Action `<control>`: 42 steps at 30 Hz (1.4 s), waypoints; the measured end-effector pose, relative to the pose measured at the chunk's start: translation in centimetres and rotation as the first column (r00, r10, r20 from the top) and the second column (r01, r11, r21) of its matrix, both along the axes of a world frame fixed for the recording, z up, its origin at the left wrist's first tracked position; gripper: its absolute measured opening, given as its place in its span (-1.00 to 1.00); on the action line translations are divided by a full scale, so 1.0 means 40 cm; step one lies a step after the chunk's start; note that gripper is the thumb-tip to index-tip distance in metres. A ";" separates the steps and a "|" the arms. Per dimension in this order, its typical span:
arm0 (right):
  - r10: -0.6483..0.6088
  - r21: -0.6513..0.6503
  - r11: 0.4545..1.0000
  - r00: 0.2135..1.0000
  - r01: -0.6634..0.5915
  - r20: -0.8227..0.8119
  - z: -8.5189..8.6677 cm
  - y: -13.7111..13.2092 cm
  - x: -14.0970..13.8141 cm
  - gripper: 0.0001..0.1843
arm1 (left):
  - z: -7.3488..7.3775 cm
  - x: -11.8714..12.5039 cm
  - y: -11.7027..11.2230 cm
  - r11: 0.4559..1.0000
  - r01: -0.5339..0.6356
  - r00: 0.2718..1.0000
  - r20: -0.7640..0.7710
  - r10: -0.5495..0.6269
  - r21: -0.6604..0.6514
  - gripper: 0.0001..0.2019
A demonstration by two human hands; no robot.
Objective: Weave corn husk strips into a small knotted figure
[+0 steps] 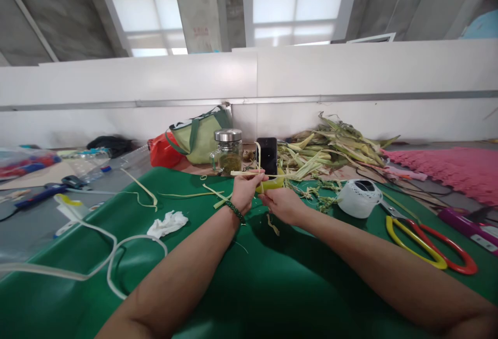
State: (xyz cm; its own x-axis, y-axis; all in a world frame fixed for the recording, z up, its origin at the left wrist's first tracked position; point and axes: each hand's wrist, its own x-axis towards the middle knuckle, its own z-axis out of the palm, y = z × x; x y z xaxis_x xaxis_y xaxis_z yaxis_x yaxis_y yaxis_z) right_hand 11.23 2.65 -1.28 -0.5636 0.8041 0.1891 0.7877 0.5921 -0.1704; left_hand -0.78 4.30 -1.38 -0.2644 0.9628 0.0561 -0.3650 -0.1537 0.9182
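Observation:
Pale corn husk strips (239, 173) cross between my two hands above the green mat (241, 276). My left hand (245, 192), with a dark beaded bracelet at the wrist, pinches them from the left. From the right, my right hand (287, 205) pinches the lower end of an upright strip, close to the left fingertips. The contact points are partly hidden by the fingers. Just behind the hands stands a dark phone (267, 153), with a yellow object (274, 183) at its base. A small husk scrap (273, 225) lies below the right hand.
A lidded glass jar (229, 156) and green bag (198, 136) stand behind. Corn husks (338, 141) are heaped back right. To the right are a white twine roll (358, 199) and red-yellow scissors (431, 245). Crumpled tissue (168, 224) and a white cable (112, 256) lie left.

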 end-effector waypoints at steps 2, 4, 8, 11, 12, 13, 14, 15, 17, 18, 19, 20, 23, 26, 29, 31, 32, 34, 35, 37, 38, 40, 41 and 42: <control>-0.018 0.049 0.999 0.999 0.016 0.051 -0.010 -0.003 -0.007 -0.63 | -0.004 -0.001 0.005 1.000 -0.012 1.000 0.010 0.012 -0.010 -0.90; -0.038 0.104 0.994 0.995 0.028 0.094 -0.019 -0.010 -0.017 -0.60 | -0.006 -0.002 0.009 1.000 -0.018 1.000 0.016 0.018 -0.020 -0.92; -0.057 0.137 0.990 0.992 0.042 0.110 -0.027 -0.025 -0.038 -0.57 | -0.002 -0.008 0.009 1.000 -0.003 1.000 0.021 0.004 -0.031 -0.93; -0.020 0.130 0.992 0.993 0.004 0.116 -0.025 -0.034 -0.038 -0.59 | 0.005 -0.017 0.007 0.999 0.031 0.999 0.021 -0.030 -0.029 -0.91; 0.018 0.134 0.990 0.993 -0.034 0.114 -0.022 -0.035 -0.033 -0.57 | 0.007 -0.020 0.007 0.999 0.047 0.999 0.020 -0.046 -0.026 -0.90; 0.065 0.150 0.985 0.993 -0.079 0.098 -0.017 -0.035 -0.024 -0.54 | 0.009 -0.024 0.006 0.998 0.064 0.998 0.017 -0.064 -0.022 -0.88; 0.113 0.186 0.975 0.992 -0.123 0.063 -0.011 -0.034 -0.012 -0.50 | 0.011 -0.028 0.005 0.997 0.081 0.997 0.014 -0.080 -0.021 -0.86; 0.149 0.240 0.960 0.989 -0.145 0.002 -0.002 -0.029 0.002 -0.45 | 0.014 -0.032 0.004 0.995 0.101 0.995 0.004 -0.100 -0.019 -0.84; 0.182 0.389 0.916 0.963 -0.094 -0.197 0.021 -0.012 0.037 -0.44 | 0.018 -0.038 0.000 0.987 0.160 0.986 -0.044 -0.160 -0.003 -0.81; 0.161 0.445 0.896 0.937 -0.008 -0.309 0.033 0.001 0.055 -0.47 | 0.019 -0.039 -0.002 0.981 0.196 0.978 -0.081 -0.195 0.010 -0.80; 0.141 0.457 0.887 0.906 0.063 -0.398 0.044 0.015 0.071 -0.53 | 0.021 -0.040 -0.004 0.972 0.233 0.966 -0.120 -0.228 0.025 -0.79; 0.133 0.442 0.892 0.877 0.097 -0.462 0.054 0.031 0.085 -0.62 | 0.022 -0.041 -0.007 0.963 0.267 0.953 -0.156 -0.258 0.039 -0.78; 0.066 0.228 0.971 0.835 0.073 -0.546 0.067 0.069 0.107 -0.71 | 0.025 -0.039 -0.013 0.942 0.330 0.926 -0.214 -0.311 0.055 -0.73; 0.060 -0.010 0.997 0.859 -0.075 -0.508 0.068 0.083 0.109 -0.72 | 0.027 -0.036 -0.020 0.928 0.369 0.906 -0.242 -0.347 0.050 -0.68; 0.116 -0.043 0.988 0.896 -0.148 -0.429 0.073 0.077 0.105 -0.77 | 0.032 -0.030 -0.027 0.918 0.396 0.887 -0.271 -0.373 0.034 -0.68; 0.114 -0.006 0.992 0.924 -0.125 -0.366 0.077 0.072 0.106 -0.74 | 0.034 -0.026 -0.032 0.918 0.395 0.883 -0.288 -0.371 0.025 -0.73; 0.107 0.015 0.994 0.933 -0.109 -0.344 0.078 0.070 0.106 -0.74 | 0.035 -0.024 -0.034 0.921 0.388 0.884 -0.293 -0.365 0.023 -0.76; 0.103 0.042 0.995 0.942 -0.095 -0.320 0.077 0.071 0.107 -0.75 | 0.037 -0.023 -0.036 0.924 0.381 0.887 -0.289 -0.359 0.022 -0.78; 0.109 0.046 0.994 0.942 -0.100 -0.318 0.074 0.072 0.107 -0.76 | 0.037 -0.024 -0.036 0.923 0.384 0.890 -0.277 -0.363 0.025 -0.78; 0.126 0.051 0.992 0.936 -0.115 -0.329 0.068 0.079 0.108 -0.77 | 0.038 -0.027 -0.036 0.915 0.401 0.896 -0.231 -0.380 0.050 -0.76; 0.133 0.054 0.991 0.932 -0.122 -0.338 0.065 0.083 0.109 -0.77 | 0.039 -0.029 -0.036 0.907 0.416 0.895 -0.208 -0.395 0.064 -0.73; 0.151 0.047 0.989 0.923 -0.143 -0.355 0.062 0.092 0.111 -0.76 | 0.041 -0.032 -0.036 0.888 0.452 0.883 -0.180 -0.433 0.080 -0.67; 0.154 0.045 0.988 0.918 -0.148 -0.365 0.061 0.096 0.113 -0.76 | 0.042 -0.034 -0.036 0.881 0.466 0.876 -0.176 -0.448 0.078 -0.64; 0.151 0.055 0.989 0.912 -0.141 -0.381 0.062 0.098 0.115 -0.77 | 0.043 -0.035 -0.037 0.877 0.475 0.871 -0.179 -0.457 0.073 -0.63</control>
